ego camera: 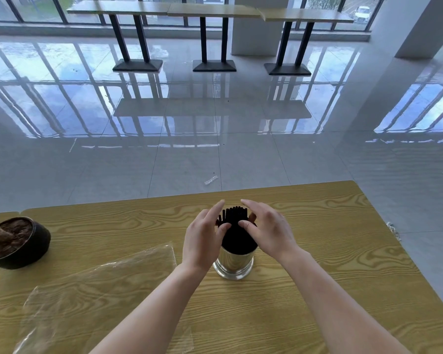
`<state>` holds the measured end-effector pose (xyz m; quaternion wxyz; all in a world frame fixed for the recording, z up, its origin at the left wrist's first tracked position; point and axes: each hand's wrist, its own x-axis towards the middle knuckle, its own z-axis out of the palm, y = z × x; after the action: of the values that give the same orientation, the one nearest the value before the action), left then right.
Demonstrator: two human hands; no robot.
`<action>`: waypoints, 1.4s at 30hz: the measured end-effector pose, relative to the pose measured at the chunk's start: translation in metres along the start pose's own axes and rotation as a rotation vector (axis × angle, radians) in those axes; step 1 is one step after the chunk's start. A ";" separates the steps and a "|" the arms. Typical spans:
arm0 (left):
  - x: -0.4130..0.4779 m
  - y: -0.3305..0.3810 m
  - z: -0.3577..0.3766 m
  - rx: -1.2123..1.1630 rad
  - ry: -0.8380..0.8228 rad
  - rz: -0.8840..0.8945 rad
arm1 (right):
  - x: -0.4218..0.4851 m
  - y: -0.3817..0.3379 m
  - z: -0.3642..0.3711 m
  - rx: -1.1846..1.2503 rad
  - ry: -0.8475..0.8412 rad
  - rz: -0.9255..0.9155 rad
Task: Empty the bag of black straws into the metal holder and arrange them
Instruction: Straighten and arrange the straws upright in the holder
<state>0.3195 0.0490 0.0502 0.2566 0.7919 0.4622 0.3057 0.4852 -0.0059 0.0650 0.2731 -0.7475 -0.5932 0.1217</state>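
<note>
**Position.** The straws stand upright in the holder, with their tips fanned slightly above the rim. The holder sits on the table, directly beneath both hands. The bag lies flat and appears empty, to the left of the left hand and nearer the person. A pot stands far left of the grip.

**Grip.** The left hand flanks the bundle on its left side, and the right hand flanks it on the right. Both hands are spread, with fingers nearly straight and palms turned inward. Each thumb rests against the near face of the bundle, and the fingers reach past its far side. Neither hand closes around anything. The contact is a light cupping press.

**Handling.** By appearance, the straws are light, thin and smooth. Single straws likely slide and tip readily, while the packed bundle should behave stiffly. Hard squeezing may crease them. The holder looks rigid and polished, so it is probably slippery. It may topple if the bundle is pushed sideways.

**Where to hold.**
- Press the upper part of the bundle between the palms, equally from opposite sides.
- To level the tips, tap from above with flat fingers.
- If the holder shifts, steady it low on its wall, just below the grip.
</note>
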 end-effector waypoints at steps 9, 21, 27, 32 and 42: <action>-0.010 -0.001 -0.006 -0.192 0.087 -0.320 | -0.002 0.006 0.002 -0.040 -0.008 0.116; 0.009 0.010 0.001 -0.205 0.049 -0.325 | -0.001 -0.005 0.002 -0.097 -0.017 0.118; 0.000 -0.001 -0.001 -0.170 0.066 -0.284 | -0.003 -0.002 0.002 -0.076 -0.019 0.131; -0.007 -0.001 0.000 -0.120 0.066 -0.222 | -0.004 -0.003 0.005 -0.092 -0.033 0.138; 0.000 0.011 0.005 0.023 0.021 -0.207 | -0.002 -0.005 0.005 -0.112 -0.063 0.140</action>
<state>0.3297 0.0435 0.0547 0.2727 0.7396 0.5477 0.2807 0.4776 -0.0056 0.0632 0.2028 -0.7970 -0.5539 0.1303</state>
